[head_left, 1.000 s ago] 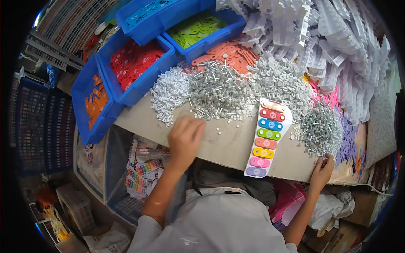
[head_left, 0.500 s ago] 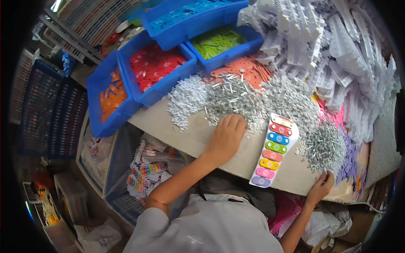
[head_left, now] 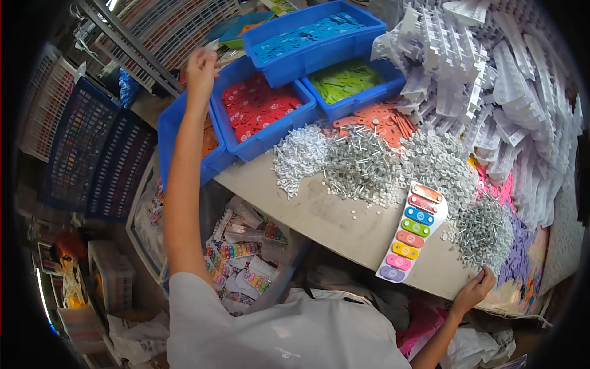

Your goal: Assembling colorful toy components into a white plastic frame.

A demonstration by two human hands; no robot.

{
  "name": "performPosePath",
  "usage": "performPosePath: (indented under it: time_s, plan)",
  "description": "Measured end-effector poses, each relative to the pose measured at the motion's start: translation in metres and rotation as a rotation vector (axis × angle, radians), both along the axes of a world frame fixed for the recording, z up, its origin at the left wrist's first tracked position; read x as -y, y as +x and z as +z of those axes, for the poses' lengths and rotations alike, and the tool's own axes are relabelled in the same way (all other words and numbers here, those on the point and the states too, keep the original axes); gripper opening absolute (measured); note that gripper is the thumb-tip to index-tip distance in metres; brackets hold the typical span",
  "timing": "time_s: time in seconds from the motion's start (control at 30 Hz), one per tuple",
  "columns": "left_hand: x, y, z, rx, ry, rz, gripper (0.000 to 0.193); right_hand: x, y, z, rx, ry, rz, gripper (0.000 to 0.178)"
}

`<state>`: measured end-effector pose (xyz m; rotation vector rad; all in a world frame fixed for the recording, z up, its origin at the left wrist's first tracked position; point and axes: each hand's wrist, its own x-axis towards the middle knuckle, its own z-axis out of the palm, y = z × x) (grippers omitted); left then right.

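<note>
My left arm stretches over the left blue bin of orange pieces [head_left: 210, 140]. Beyond that bin my left hand [head_left: 201, 67] is raised with its fingers curled in; what they hold, if anything, is hidden. My right hand [head_left: 475, 289] rests at the table's front edge, fingers pinched together beside a pile of small silver screws [head_left: 485, 234]. Whatever sits between those fingertips is too small to make out. Between the hands, untouched, lies a toy xylophone [head_left: 410, 241] with a white base and a row of coloured bars.
Blue bins hold red pieces [head_left: 258, 107], green pieces [head_left: 347, 80] and blue pieces [head_left: 307, 37]. Piles of white bits [head_left: 300, 154], metal pins [head_left: 359, 163] and grey washers [head_left: 437, 163] cover the table's middle. White xylophone bases [head_left: 442, 67] are stacked high at right. Packed toys [head_left: 239, 252] lie below the edge.
My left hand has left the table by the metal pins and swung up and left, past the blue bins. My right hand stays by the screws. The whole view has shifted slightly.
</note>
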<state>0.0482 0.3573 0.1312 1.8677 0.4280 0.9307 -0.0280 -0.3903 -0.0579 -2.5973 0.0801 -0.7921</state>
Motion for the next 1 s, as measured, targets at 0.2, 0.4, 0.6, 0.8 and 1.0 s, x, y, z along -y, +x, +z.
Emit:
performPosePath:
  time_s: [0.2, 0.4, 0.6, 0.8, 1.0]
  plan:
    - [0.132, -0.039, -0.049, 0.051, 0.397, -0.011, 0.018, 0.004, -0.004, -0.002, 0.013, 0.000, -0.027, 0.017]
    - [0.215, -0.096, -0.131, -0.256, 0.708, -0.295, 0.011, 0.008, -0.007, -0.009, 0.072, 0.068, -0.056, 0.020]
    - [0.209, -0.092, -0.147, -0.327, 0.728, -0.168, 0.009, 0.005, -0.014, -0.017, 0.091, 0.089, -0.042, 0.018]
    - [0.213, -0.081, -0.144, -0.433, 0.814, -0.166, 0.013, -0.023, -0.017, -0.012, 0.092, 0.139, 0.049, 0.017]
    - [0.220, -0.076, -0.153, -0.454, 0.865, -0.097, 0.014, -0.045, -0.021, -0.004, 0.062, 0.141, 0.128, 0.014]
